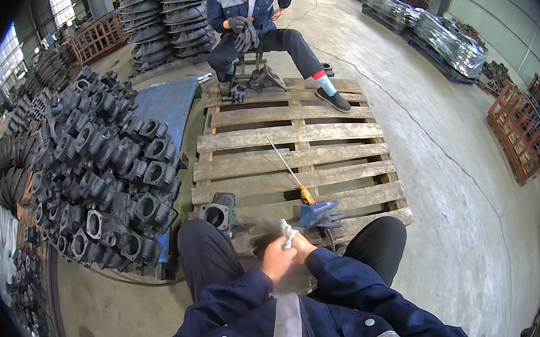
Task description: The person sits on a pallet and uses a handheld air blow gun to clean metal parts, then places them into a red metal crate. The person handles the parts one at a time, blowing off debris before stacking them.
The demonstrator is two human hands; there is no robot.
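My left hand is closed on a bunched white cloth, possibly a thin glove; its kind is unclear. Against it, my right hand shows mostly its wrist, its fingers hidden or smeared by motion. Just beyond both hands is a dark, blurred patch that I cannot make out. A blue-and-grey work glove lies at the near edge of the wooden pallet. From beside that glove, a long thin tool with an orange handle points away across the slats. A black cast metal part stands by my left knee.
Black castings are heaped on a blue platform at left. Beyond the pallet sits a co-worker in grey gloves, one foot on the slats. More castings lie at the pallet's far end. A rust-red crate stands at right.
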